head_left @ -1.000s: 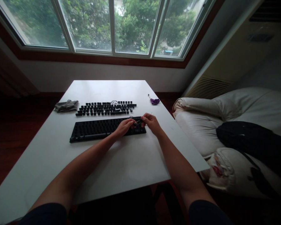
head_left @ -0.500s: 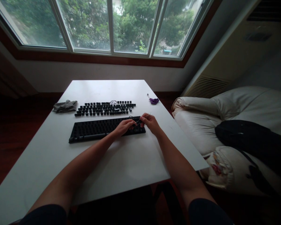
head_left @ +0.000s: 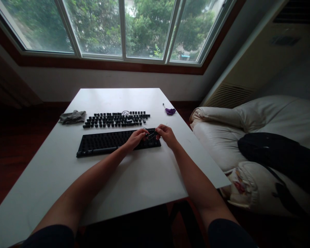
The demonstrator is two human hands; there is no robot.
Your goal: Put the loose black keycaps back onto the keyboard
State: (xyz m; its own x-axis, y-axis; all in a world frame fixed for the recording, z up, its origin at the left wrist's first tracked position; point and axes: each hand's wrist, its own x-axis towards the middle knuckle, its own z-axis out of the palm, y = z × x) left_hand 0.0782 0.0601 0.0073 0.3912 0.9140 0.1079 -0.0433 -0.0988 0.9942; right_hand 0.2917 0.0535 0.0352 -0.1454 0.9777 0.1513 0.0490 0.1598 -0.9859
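Note:
A black keyboard (head_left: 105, 142) lies on the white table, its keycaps off over most of what shows. Above its right end my right hand (head_left: 167, 136) is closed in a pinch on a thin wire keycap puller (head_left: 152, 135), whose wires reach toward the left hand. My left hand (head_left: 135, 139) has thumb and fingers pressed together at the other end of the wires. What sits between those fingertips is too small and dark to make out. Behind the keyboard, loose black keycaps (head_left: 111, 120) stand in rows. Both hands cover part of the keyboard's right side.
A grey cloth (head_left: 72, 117) lies at the table's left edge. Near the right edge is a purple brush-like item (head_left: 169, 111) with a thin stem. A clear ring-like item (head_left: 125, 112) rests by the back keycap row. A pale sofa (head_left: 214, 137) holding a black bag (head_left: 271, 148) stands right.
Both hands stay over the keyboard's right end, with only a slight shift of the fingers and the wires between them. Keyboard and keycap rows have not moved.

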